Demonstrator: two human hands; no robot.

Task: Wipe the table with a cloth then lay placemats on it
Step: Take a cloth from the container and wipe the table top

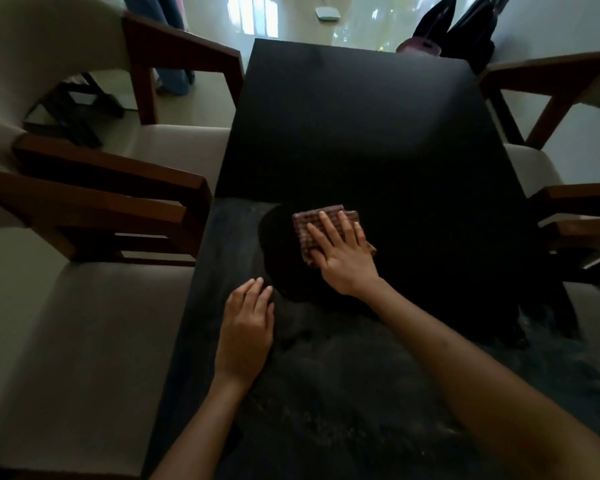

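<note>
The right hand (343,252) presses flat on a folded checked cloth (312,223) on the dark table (361,116); the left hand (245,329) rests flat nearby. 2 cushioned chairs (84,306) stand left.

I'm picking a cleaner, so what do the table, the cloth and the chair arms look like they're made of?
Table: smooth black top, matte to satin, perhaps laminate or painted wood; only soft glare shows.
Cloth: woven checked fabric, folded, under the right hand.
Chair arms: reddish-brown wood with square edges, probably varnished.
</note>
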